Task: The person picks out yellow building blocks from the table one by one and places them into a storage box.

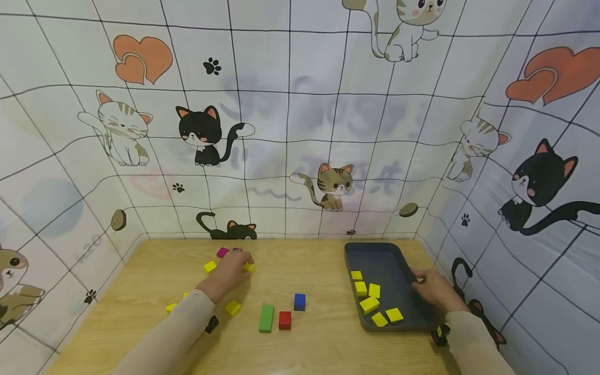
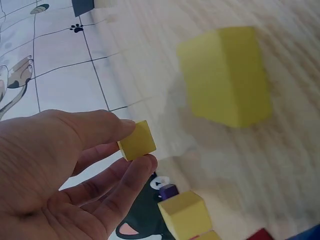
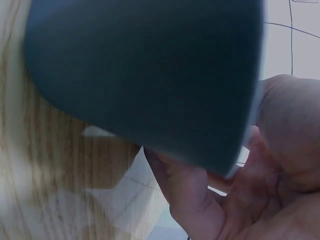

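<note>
Left hand (image 1: pixel 227 275): fingertips clamped on a yellow block (image 2: pixel 137 141), far left of the table (image 1: pixel 323 354); press opposite faces evenly. Right hand (image 1: pixel 433 289): thumb and fingers clamped on the tray (image 1: pixel 382 263) at right; hold steady.

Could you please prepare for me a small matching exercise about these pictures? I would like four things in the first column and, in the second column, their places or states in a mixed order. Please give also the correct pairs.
Column one
1. Left grip
2. Right grip
3. Green block
4. Dark grey tray

Column two
A. Has several yellow blocks lying in it
B. Pinches a yellow cube
C. Is on the table, beside the red block
D. Holds the tray's edge

Right pairs: 1-B, 2-D, 3-C, 4-A
</note>
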### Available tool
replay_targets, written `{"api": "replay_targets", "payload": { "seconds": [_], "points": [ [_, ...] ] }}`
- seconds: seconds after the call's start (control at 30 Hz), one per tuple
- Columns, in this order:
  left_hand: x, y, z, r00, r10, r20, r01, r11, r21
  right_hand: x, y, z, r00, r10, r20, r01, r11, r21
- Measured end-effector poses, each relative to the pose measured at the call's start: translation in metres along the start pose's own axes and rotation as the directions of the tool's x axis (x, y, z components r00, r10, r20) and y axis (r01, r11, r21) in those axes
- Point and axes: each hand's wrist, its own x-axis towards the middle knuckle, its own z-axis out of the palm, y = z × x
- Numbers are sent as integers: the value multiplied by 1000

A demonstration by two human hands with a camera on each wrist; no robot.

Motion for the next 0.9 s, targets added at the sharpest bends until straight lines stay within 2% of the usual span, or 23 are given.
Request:
{"api": "replay_targets", "payload": {
  "seconds": [0.1, 0.33, 0.47, 0.63, 0.9],
  "points": [
    [0, 4, 1, 1000, 9, -22, -9, 1000, -2, 0, 0, 1, 1000, -2, 4, 2, 1000, 3],
    [3, 19, 1, 992, 89, -91, -93, 995, -41, -4, -3, 0, 999, -43, 32, 40, 997, 67],
    [10, 30, 2, 992, 75, -100, -81, 995, -58, -4, -5, -2, 998, -51, 29, 49, 997, 64],
    [19, 51, 7, 997, 56, -47, -59, 996, -74, -5, -4, -3, 999, -43, 29, 42, 998, 48],
    [34, 93, 18, 988, 140, -67, -146, 984, -103, -5, -8, -3, 999, -46, 11, 46, 999, 17]
  ]
}}
